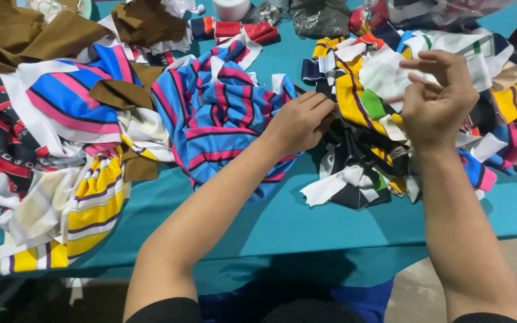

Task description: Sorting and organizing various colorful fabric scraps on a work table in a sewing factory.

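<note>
Left fingertips [324, 113] under fabric scraps [354, 155]

Under my left hand [299, 121] I see a blue striped cloth [219, 113], smooth with a slight sheen. At my right hand [435, 96] the white scrap [390, 75] looks matt (thin knit, I think). Beneath both, the teal table cover [306, 221] is flat, matt fabric. Beyond the hands, crinkled plastic bags [318, 18] shine.

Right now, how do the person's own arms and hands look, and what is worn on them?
Both forearms are bare. The left hand and right hand carry no gloves, rings or watch that I can see. Short black sleeves end near the elbows.
</note>
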